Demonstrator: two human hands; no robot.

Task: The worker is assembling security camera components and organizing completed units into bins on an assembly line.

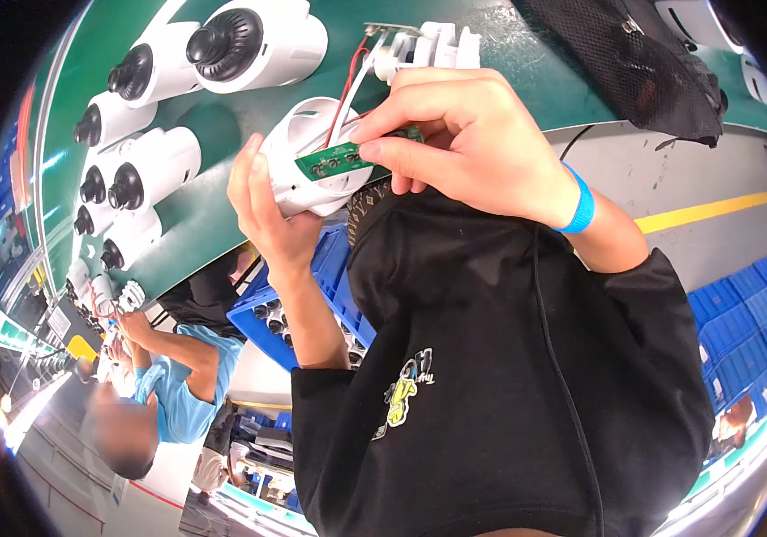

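My left hand (274,208) is closed round the side of a white round plastic housing (291,134), tilted at the table's near edge. In my right hand (464,143), a green circuit board (329,162) is pinched between thumb and fingers, across the housing's opening. Red and white wires (354,85) run from the board area up to another small part (392,31) on the table. Beside that lies a white ribbed plastic piece (441,49). My right fingers cover the board's right part.
Several white cameras with black fronts (262,45) stand along the left of the green table (222,116). A black mesh bag (629,63) lies at the right. Below the table is a blue crate (262,327) with parts. A co-worker in a blue shirt (182,385) works at the left.
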